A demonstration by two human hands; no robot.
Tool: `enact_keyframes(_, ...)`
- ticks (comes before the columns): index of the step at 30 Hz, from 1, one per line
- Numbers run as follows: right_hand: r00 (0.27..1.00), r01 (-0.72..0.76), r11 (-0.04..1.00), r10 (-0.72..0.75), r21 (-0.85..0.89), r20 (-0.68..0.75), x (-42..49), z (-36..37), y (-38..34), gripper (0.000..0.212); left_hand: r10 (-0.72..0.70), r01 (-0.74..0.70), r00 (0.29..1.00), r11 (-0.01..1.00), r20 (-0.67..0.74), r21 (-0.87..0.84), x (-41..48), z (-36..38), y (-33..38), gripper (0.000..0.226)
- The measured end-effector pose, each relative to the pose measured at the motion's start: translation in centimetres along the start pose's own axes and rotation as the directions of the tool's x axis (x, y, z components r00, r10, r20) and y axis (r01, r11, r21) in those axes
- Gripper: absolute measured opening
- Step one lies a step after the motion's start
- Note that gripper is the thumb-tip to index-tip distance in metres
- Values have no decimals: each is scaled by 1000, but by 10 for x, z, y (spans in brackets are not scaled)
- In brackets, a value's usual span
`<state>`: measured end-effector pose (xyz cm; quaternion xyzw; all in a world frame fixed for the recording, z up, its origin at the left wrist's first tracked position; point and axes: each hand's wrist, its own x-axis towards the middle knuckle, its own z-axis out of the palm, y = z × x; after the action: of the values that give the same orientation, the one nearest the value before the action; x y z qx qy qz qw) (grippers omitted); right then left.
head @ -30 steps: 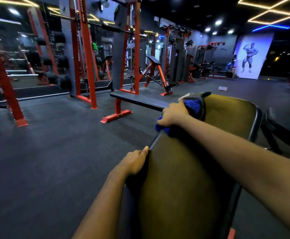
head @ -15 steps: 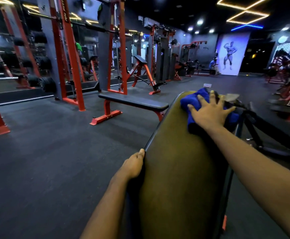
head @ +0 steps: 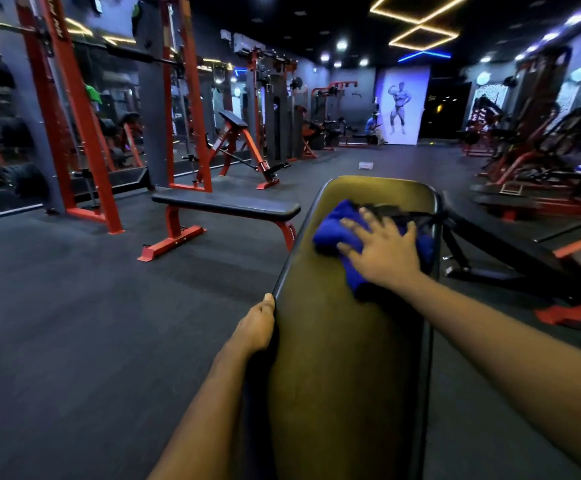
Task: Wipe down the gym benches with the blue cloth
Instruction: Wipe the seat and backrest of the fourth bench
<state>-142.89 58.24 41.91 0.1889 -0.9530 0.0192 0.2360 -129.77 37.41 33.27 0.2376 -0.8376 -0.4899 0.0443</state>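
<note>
A long dark padded bench (head: 344,358) runs away from me up the middle of the view. The blue cloth (head: 334,230) lies bunched on its far part, toward the right edge. My right hand (head: 382,251) presses flat on the cloth with fingers spread. My left hand (head: 256,327) grips the bench's left edge about halfway along, thumb on top and the fingers hidden under the pad.
A flat bench with red legs (head: 226,211) stands just left of my bench. Red racks (head: 71,109) and mirrors line the left wall. Red and black machines (head: 538,174) crowd the right side. A small white box (head: 367,165) sits on the dark rubber floor beyond.
My right hand has opened flat on the cloth and slid it from the bench's far left edge toward the right. The view has swung to face along the bench. My left hand stays put.
</note>
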Motion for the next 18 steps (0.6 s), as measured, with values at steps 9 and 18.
enact_keyframes(9, 995, 99, 995, -99, -11, 15, 16, 2, -32, 61, -14, 14, 1000, 1000, -8, -28, 0, 3, -4, 64)
enact_keyframes(18, 983, 114, 993, -116, 23, 142, 146, -12, -23, 62, -51, 51, 997, 999, -66, -4, 7, 8, -10, 72)
